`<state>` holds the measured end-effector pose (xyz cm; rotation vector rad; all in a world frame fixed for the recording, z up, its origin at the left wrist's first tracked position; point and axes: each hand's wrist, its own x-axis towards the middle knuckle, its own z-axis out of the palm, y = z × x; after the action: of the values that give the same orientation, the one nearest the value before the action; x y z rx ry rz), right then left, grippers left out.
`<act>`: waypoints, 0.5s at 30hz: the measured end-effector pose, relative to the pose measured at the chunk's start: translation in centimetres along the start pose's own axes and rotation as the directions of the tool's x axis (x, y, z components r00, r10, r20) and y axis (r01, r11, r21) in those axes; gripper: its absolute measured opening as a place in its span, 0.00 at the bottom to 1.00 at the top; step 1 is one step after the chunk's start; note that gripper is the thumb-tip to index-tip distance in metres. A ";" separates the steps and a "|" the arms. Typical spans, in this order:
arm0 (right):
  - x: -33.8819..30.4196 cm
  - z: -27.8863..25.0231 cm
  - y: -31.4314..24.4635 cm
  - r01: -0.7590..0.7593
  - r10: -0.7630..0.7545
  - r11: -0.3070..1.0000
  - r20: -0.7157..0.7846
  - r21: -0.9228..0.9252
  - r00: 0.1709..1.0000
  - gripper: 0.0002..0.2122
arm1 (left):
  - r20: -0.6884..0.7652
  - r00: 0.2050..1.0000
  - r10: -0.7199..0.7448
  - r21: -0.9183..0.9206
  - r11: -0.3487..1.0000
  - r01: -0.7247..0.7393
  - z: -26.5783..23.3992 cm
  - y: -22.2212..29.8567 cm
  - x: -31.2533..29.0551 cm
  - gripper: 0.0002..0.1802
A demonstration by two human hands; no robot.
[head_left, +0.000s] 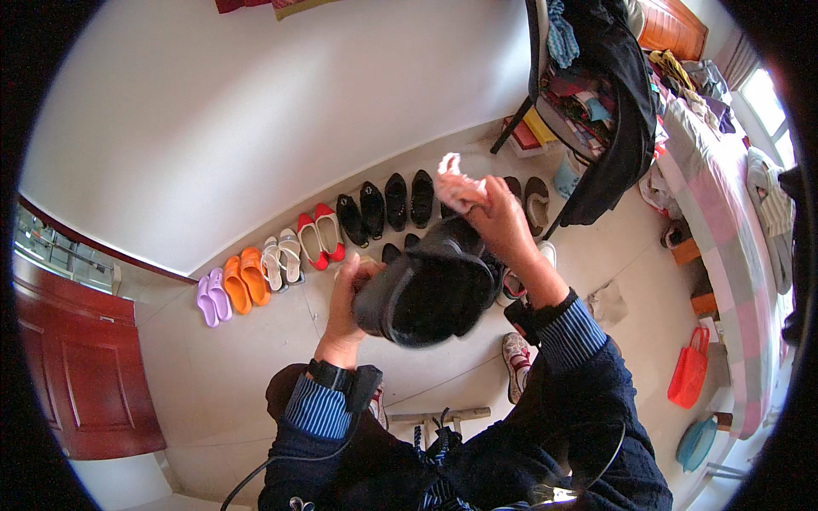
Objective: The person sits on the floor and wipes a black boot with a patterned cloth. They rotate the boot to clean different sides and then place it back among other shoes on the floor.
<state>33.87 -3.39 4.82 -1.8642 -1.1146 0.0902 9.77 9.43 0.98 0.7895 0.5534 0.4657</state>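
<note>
My left hand [348, 294] grips a black shoe [430, 289] held up in front of me, its sole side facing the camera. My right hand [503, 223] holds a crumpled pink cloth [458, 189] against the far end of that shoe. Both forearms wear dark sleeves with blue striped cuffs, and a black band sits on my left wrist. Below the shoe lies a tiled floor with a row of footwear along the white wall.
Along the wall stand purple slippers [211, 295], orange clogs [245, 277], white sandals [283, 258], red flats [321, 234] and black shoes [385, 204]. A chair piled with clothes [596, 94] stands at right, a bed [724, 204] beyond it, a red basket [688, 368], a red door [85, 366] at left.
</note>
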 end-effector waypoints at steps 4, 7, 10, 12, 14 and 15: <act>-1.1 -0.6 -1.4 0.018 -0.247 0.892 0.454 0.451 0.856 0.09 | 0.090 0.968 0.235 0.539 0.805 -0.246 -0.2 -0.6 0.1 0.34; -0.6 -1.9 -1.9 -0.181 -0.102 0.888 0.565 0.423 0.819 0.08 | 0.166 0.951 0.262 0.614 0.727 -0.308 -0.1 -0.6 0.0 0.35; -0.1 -2.9 -2.2 0.095 0.024 0.916 0.289 -0.391 0.957 0.10 | 0.225 0.953 0.202 0.539 0.789 -0.295 -0.4 0.2 -0.1 0.35; -0.4 -3.3 -2.5 0.014 0.034 0.994 0.412 -0.112 0.911 0.12 | 0.224 0.949 0.220 0.542 0.781 -0.309 -0.5 0.4 -0.2 0.36; -1.1 -3.4 -3.1 -0.141 -0.058 0.936 0.538 0.321 0.841 0.13 | 0.138 0.971 0.196 0.451 0.860 -0.238 -0.6 0.4 -0.1 0.38; -1.2 -3.5 -3.3 -0.188 -0.213 0.839 0.626 0.511 0.750 0.13 | 0.042 0.977 0.209 0.422 0.883 -0.207 -0.5 0.2 -0.1 0.40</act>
<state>32.63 -6.08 8.79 -1.2948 -1.3822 1.0451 9.34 9.81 0.86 1.2766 0.5853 0.5536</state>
